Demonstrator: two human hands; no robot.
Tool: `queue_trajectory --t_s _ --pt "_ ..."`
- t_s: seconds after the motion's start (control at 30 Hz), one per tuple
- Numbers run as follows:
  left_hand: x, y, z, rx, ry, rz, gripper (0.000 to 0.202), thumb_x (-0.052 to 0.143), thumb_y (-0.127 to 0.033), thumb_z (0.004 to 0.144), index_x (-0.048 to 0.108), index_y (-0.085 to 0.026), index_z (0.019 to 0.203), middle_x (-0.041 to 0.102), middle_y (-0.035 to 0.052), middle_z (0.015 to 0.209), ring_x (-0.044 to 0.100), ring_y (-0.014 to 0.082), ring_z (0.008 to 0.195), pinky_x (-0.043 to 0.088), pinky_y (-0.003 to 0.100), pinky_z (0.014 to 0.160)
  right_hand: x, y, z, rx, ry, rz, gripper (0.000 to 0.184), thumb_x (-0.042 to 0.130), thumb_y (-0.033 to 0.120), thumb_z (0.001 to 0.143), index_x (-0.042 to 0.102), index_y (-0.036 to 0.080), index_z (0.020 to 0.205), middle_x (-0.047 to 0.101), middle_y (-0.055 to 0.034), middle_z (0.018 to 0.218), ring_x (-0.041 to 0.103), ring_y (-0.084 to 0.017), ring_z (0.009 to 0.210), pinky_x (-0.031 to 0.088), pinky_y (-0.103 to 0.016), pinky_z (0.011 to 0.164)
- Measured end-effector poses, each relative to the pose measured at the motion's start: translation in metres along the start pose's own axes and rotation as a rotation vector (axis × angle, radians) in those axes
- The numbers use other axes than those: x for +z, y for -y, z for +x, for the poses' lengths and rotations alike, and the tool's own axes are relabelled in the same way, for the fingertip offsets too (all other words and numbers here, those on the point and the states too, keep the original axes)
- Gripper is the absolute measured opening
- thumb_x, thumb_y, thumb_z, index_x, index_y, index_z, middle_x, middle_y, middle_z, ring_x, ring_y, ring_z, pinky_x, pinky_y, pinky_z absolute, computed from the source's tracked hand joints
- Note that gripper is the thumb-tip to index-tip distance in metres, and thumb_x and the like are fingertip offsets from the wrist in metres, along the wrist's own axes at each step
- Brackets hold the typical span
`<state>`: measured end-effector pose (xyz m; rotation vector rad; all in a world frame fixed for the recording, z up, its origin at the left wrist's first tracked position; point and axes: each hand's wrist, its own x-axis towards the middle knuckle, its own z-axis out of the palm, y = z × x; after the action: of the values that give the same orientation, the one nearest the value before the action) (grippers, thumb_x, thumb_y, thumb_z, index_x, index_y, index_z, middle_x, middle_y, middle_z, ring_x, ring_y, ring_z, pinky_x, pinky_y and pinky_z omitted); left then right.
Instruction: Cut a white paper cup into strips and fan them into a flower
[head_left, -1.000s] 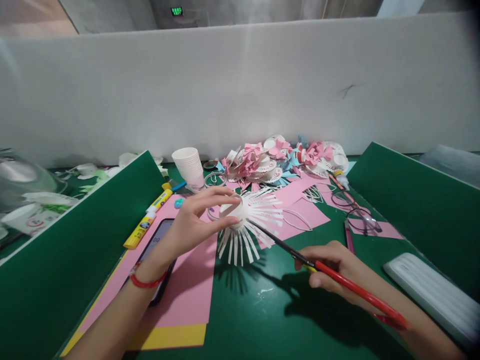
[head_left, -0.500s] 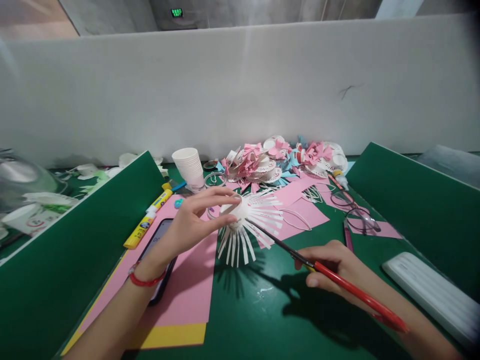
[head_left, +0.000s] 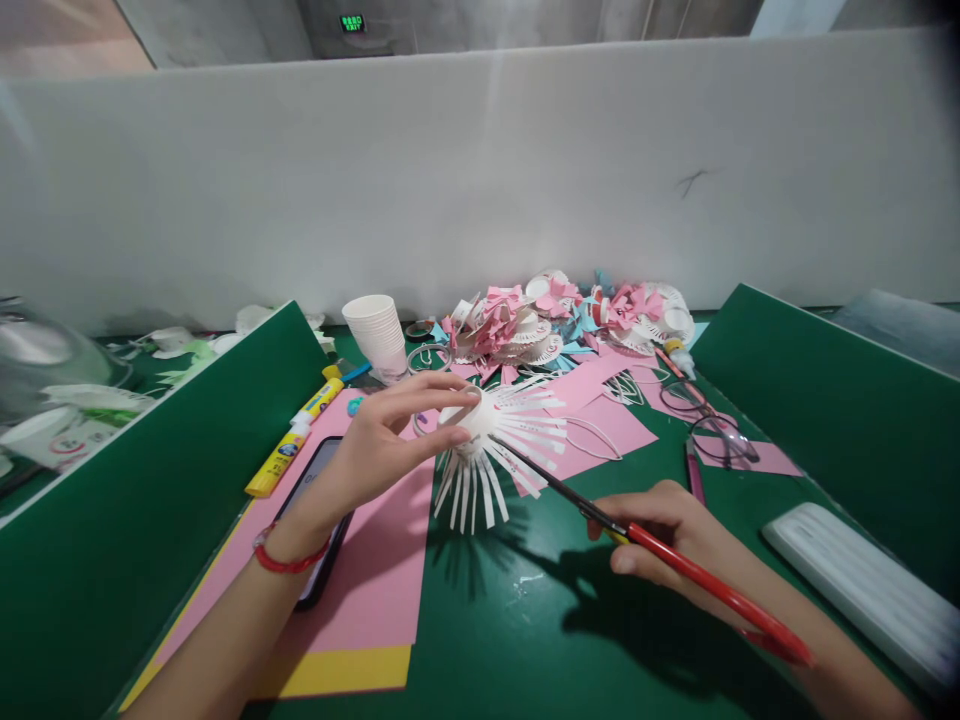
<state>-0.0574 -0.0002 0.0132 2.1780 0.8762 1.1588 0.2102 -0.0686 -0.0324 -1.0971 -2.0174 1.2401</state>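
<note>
Between thumb and fingers, my left hand (head_left: 405, 430) grips a white paper cup (head_left: 471, 418) by its base end. The cup's wall is cut into many narrow strips that fan outward and down. In my right hand (head_left: 667, 530) is a pair of scissors (head_left: 675, 562) with red handles and dark blades. The blades look closed or nearly so, and their tips reach in among the strips near the uncut part of the cup. Cup and scissors are both held above the green table, casting shadows on it.
Pink sheets over yellow paper (head_left: 375, 600) lie at left with a phone (head_left: 326, 560) and glue sticks (head_left: 281, 460). Stacked paper cups (head_left: 375, 335) stand behind. Cut-cup and paper pieces (head_left: 517, 330) heap at the back. Glasses (head_left: 724, 440) and a white case (head_left: 855, 590) lie right. Green dividers (head_left: 847, 400) flank the table.
Almost nothing differs. The whole view has shifted very slightly, and both hands keep the same hold on the cup and the scissors.
</note>
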Motion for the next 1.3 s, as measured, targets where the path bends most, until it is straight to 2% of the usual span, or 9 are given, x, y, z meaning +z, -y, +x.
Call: queue_trajectory --t_s 0.23,0.53,0.73,0.87,1.1,1.3 --pt "0.0 0.0 0.0 0.004 0.0 0.024 0.025 0.067 -0.016 0.069 0.068 -0.023 0.093 0.066 0.0044 0.101 0.058 0.0171 0.098 0.047 0.028 0.084 0.001 0.001 0.001 -0.002 -0.007 -0.005 0.044 0.054 0.053 0.076 0.063 0.01 0.077 0.024 0.0064 0.052 0.018 -0.008 0.046 0.016 -0.023 0.04" --pt "0.001 0.001 0.0 -0.042 -0.01 -0.039 0.024 0.067 -0.021 0.07 0.069 -0.023 0.093 0.065 0.0062 0.104 0.057 0.0203 0.1 0.048 0.035 0.087 0.001 0.0 0.001 -0.004 0.012 -0.019 0.043 0.052 0.053 0.077 0.063 0.011 0.076 0.022 0.0063 0.053 0.017 -0.008 0.047 0.016 -0.023 0.041" --pt "0.0 0.001 0.0 -0.039 -0.02 -0.086 0.025 0.068 -0.019 0.069 0.069 -0.024 0.093 0.065 0.006 0.104 0.058 0.0197 0.1 0.049 0.034 0.085 0.003 0.005 -0.001 0.048 -0.016 -0.043 0.055 0.047 0.069 0.07 0.058 0.015 0.078 0.029 0.0062 0.053 0.022 -0.009 0.049 0.019 -0.023 0.044" --pt "0.0 -0.002 0.0 -0.049 -0.036 -0.086 0.023 0.068 -0.018 0.068 0.07 -0.023 0.09 0.066 0.0063 0.102 0.059 0.019 0.098 0.049 0.031 0.084 0.006 0.01 -0.002 0.043 -0.045 -0.07 0.061 0.043 0.073 0.068 0.059 0.015 0.079 0.032 0.0056 0.053 0.024 -0.01 0.05 0.02 -0.024 0.047" --pt "0.002 -0.003 0.002 -0.048 -0.025 -0.048 0.021 0.068 -0.018 0.068 0.07 -0.021 0.088 0.067 0.0065 0.101 0.06 0.0187 0.095 0.05 0.032 0.083 0.007 0.008 0.001 0.053 -0.045 -0.065 0.058 0.046 0.069 0.07 0.061 0.013 0.07 0.024 0.006 0.052 0.018 -0.009 0.048 0.015 -0.025 0.045" --pt "0.003 0.001 0.001 -0.051 -0.03 -0.106 0.023 0.068 -0.018 0.068 0.07 -0.023 0.09 0.067 0.0063 0.102 0.059 0.0196 0.098 0.049 0.033 0.084 0.006 0.008 0.001 0.04 -0.047 -0.024 0.051 0.05 0.063 0.073 0.06 0.012 0.072 0.02 0.0066 0.052 0.016 -0.008 0.047 0.014 -0.025 0.043"
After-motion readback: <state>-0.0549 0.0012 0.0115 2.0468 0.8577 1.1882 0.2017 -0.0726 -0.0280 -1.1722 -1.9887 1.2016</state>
